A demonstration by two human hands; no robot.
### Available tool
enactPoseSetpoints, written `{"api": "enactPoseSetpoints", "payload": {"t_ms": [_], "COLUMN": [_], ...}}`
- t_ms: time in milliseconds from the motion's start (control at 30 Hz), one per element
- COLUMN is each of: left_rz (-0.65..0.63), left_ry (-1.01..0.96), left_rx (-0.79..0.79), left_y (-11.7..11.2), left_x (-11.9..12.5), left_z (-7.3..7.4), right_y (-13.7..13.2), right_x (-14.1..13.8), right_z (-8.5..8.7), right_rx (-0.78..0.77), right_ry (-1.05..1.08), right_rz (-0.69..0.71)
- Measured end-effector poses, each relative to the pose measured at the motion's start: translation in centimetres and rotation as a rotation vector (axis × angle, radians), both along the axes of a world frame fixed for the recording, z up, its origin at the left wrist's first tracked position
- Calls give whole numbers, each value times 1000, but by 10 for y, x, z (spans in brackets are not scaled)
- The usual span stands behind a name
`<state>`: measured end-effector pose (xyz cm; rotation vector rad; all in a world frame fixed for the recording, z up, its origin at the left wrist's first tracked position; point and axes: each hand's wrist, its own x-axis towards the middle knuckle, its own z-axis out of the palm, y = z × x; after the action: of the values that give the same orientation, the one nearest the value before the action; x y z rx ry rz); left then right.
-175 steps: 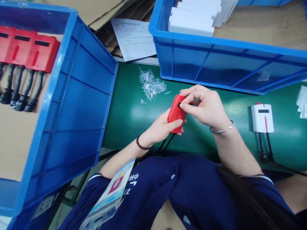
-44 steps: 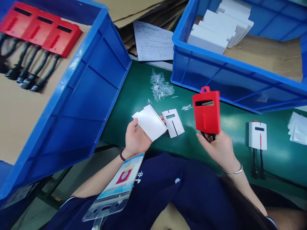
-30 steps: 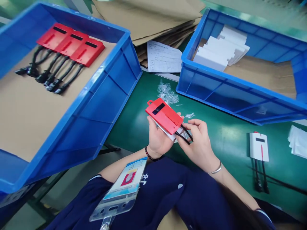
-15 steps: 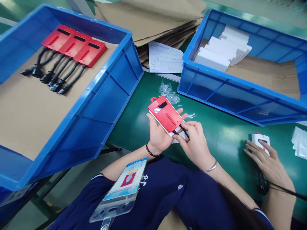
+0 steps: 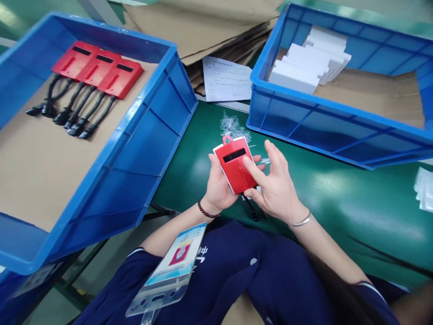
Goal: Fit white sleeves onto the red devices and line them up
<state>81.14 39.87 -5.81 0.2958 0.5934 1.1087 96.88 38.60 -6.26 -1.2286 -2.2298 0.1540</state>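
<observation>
A flat red electronic device point(image 5: 241, 175) with a white back, a hanging loop and a dark window rests in my left hand point(image 5: 216, 185). The fingers of that hand support it from behind, with the thumb along its left edge. From its lower end hangs a short black cable point(image 5: 251, 207). My right hand point(image 5: 275, 187) has its fingers spread; one fingertip touches the red face below the window, and the thumb is near the lower edge. Small clear plastic pieces point(image 5: 233, 125) lie on the green table just beyond the device.
At the left, a blue crate point(image 5: 158, 108) holds several red devices point(image 5: 98, 67) with black cables. Another blue crate point(image 5: 304, 117) at the right contains white pieces point(image 5: 301, 67). Between them are cardboard sheets point(image 5: 203, 27) and a printed paper point(image 5: 226, 79). Clear bags point(image 5: 424, 189) lie far right.
My right hand has moved from the cables to the device's front face. The device has turned more upright in my left hand. Another person's hand and a white device have left the right side.
</observation>
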Motion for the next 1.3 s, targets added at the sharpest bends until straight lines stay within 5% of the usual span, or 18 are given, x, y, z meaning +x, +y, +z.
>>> {"api": "enactPoseSetpoints", "payload": {"t_ms": [233, 333, 567, 700, 800, 1067, 1300], "left_rz": [-2, 31, 108, 61, 28, -224, -389], "left_ry": [85, 154, 287, 299, 295, 213, 126], "left_rx": [-12, 6, 182, 191, 201, 91, 21], "left_y": [0, 4, 5, 0, 0, 13, 13], "left_x": [-15, -36, -62, -66, -68, -36, 2], "left_z": [9, 10, 8, 8, 7, -12, -17], "right_y": [19, 9, -2, -2, -5, -10, 3], "right_x": [30, 25, -39, -41, -14, 56, 46], "right_z": [-28, -29, -27, -24, -15, 22, 19], "right_rx": [-90, -220, -322, -357, -338, -477, -508], "right_ry": [200, 81, -314, -324, -164, 766, 830], "right_rz": [-312, -339, -151, -106, -109, -152, -96]}}
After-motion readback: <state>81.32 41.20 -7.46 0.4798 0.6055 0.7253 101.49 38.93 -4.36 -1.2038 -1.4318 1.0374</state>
